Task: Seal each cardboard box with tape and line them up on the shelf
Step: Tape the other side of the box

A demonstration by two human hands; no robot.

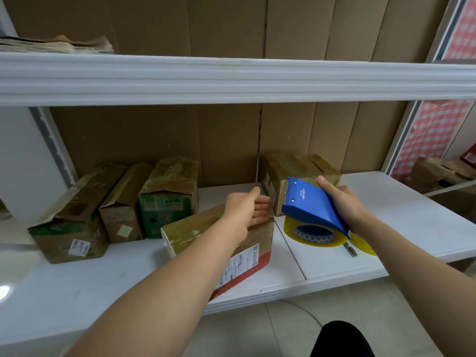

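A cardboard box with a red band and a shipping label (pixel 247 256) lies at an angle on the white shelf (pixel 334 266), near its front edge. My left hand (pixel 247 207) rests flat and open on that box's far top edge. My right hand (pixel 342 202) grips a blue tape dispenser (pixel 311 207) loaded with a yellowish tape roll (pixel 314 234), held just above the shelf. Right behind the dispenser stands another taped brown box (pixel 298 173). Three boxes line the left of the shelf: a tilted one (pixel 74 220), a narrow one (pixel 123 204) and a green-printed one (pixel 167 197).
An upper white shelf (pixel 231 78) runs across above, with flattened paper (pixel 56 45) on its left end. Cardboard sheets (pixel 180 135) back the shelving. A red checked cloth (pixel 432 140) and another box (pixel 438 173) show at the right. Floor lies below the shelf edge.
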